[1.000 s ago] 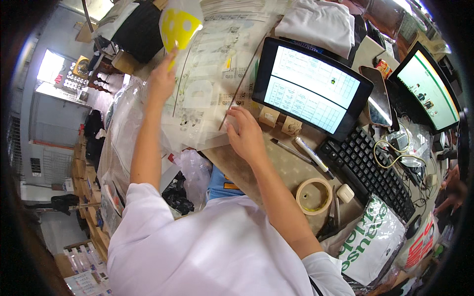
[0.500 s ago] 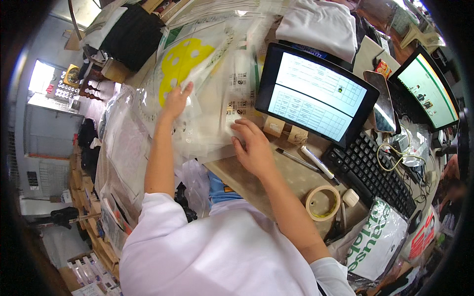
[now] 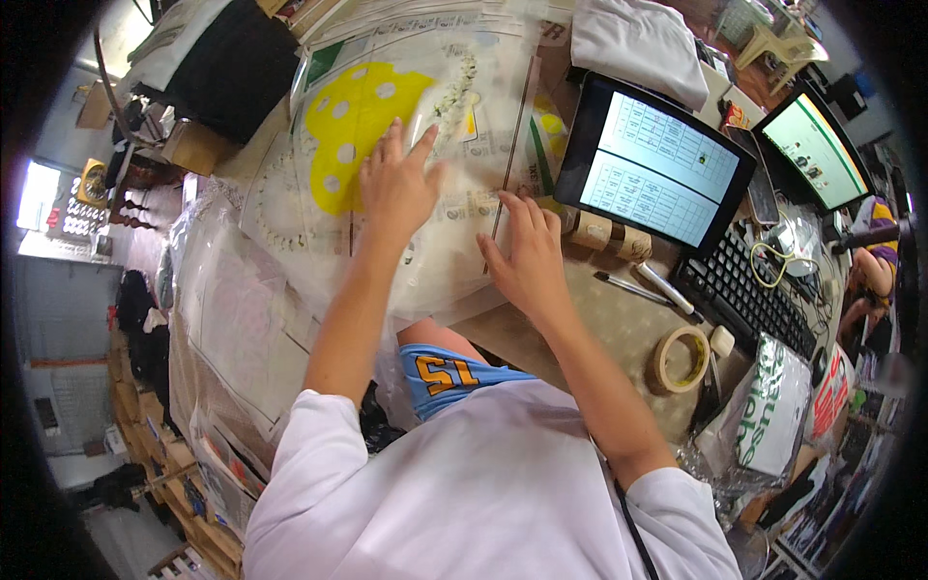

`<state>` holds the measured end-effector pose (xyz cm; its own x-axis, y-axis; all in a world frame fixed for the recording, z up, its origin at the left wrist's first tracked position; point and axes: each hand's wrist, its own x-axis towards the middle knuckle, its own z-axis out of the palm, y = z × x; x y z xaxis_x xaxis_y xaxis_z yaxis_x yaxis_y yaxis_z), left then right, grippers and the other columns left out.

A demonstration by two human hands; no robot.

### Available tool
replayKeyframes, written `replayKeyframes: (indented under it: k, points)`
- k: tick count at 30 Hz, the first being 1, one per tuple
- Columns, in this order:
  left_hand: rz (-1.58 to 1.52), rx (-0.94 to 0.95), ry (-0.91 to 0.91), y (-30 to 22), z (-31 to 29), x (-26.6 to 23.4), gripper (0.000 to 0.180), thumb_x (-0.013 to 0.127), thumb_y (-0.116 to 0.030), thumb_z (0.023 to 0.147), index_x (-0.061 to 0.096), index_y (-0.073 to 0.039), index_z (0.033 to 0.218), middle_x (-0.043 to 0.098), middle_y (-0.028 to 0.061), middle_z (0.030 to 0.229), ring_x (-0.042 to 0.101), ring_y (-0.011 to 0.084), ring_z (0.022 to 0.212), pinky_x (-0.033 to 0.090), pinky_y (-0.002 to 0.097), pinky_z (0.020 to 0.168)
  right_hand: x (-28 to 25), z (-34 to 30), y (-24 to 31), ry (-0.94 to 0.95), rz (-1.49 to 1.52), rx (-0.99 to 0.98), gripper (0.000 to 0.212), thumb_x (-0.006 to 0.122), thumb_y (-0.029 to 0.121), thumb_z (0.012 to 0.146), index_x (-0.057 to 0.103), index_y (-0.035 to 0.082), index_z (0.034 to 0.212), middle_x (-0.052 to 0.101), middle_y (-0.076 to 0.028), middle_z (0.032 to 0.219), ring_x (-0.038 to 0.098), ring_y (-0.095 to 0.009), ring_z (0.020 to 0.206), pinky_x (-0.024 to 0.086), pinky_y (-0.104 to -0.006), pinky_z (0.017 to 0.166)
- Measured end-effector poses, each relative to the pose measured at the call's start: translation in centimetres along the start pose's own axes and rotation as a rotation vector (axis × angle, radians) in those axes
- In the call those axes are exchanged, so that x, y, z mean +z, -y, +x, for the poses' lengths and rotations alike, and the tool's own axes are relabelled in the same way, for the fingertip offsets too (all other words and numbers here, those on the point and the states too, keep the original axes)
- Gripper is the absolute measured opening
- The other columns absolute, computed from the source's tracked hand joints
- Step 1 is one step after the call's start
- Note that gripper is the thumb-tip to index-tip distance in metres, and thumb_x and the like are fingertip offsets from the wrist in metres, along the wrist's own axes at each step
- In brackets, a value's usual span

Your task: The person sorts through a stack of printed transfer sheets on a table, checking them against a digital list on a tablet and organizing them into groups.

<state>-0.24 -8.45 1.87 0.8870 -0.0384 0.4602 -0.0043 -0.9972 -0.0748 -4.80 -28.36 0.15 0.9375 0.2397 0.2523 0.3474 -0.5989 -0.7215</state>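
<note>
A pile of clear plastic film sheets (image 3: 454, 246) lies on the table before me, with a large yellow shape (image 3: 333, 126) with pale round spots showing on it. A strip of small white-and-green flower-like print (image 3: 454, 95) runs beside the yellow. My left hand (image 3: 398, 188) rests over the sheets at the yellow shape's right edge, its fingers spread and slightly blurred. Nearer the right edge of the pile, my right hand (image 3: 532, 256) touches the film with its fingertips, thumb apart from the fingers. Neither hand grips anything.
A tablet (image 3: 657, 159) stands right of the sheets, with a black keyboard (image 3: 744, 290) beside it. Pens (image 3: 667, 293), a tape roll (image 3: 680, 360) and a bagged white item (image 3: 773, 406) lie along the right. Black folded cloth (image 3: 222, 82) is stacked far left.
My left hand has moved right, from the film's left side onto its middle, and its fingers have spread. The yellow shape shows more fully. My right hand stays at the film's right edge.
</note>
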Motion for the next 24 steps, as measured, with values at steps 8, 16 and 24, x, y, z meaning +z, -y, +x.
replayKeyframes:
  k: [8,16,24]
  points:
    - [-0.351,-0.278,0.186,3.7,3.1,0.9,0.040,0.066,-0.040,0.086,0.066,-0.015,0.117,0.062,0.0197,0.118,0.060,0.0392,0.104,0.049,0.0447,0.086,2.4,1.1,1.0,-0.140,0.037,0.025,0.053,0.072,0.019,0.078,0.053,0.006,0.126,0.051,-0.022,0.130,0.047,-0.041,0.118,0.038,-0.0465,0.101]
    - [-0.815,-0.484,-0.030,9.8,4.3,-0.3,0.031,0.072,-0.025,0.080,0.068,0.002,0.094,0.069,0.0199,0.093,0.066,0.0329,0.083,0.048,0.0383,0.075,3.0,2.4,1.7,-0.141,0.464,0.299,0.047,0.067,0.008,0.081,0.054,0.008,0.126,0.057,-0.015,0.114,0.060,-0.023,0.086,0.050,-0.0339,0.078]
    - [-1.413,-0.705,0.101,10.3,3.9,-3.5,0.035,0.067,-0.034,0.087,0.070,-0.002,0.101,0.067,0.0047,0.086,0.058,0.0145,0.080,0.045,0.0283,0.076,7.2,8.5,10.7,0.001,0.506,-0.165,0.043,0.051,-0.004,0.079,0.055,0.007,0.121,0.065,-0.026,0.100,0.062,-0.044,0.091,0.049,-0.0460,0.083]
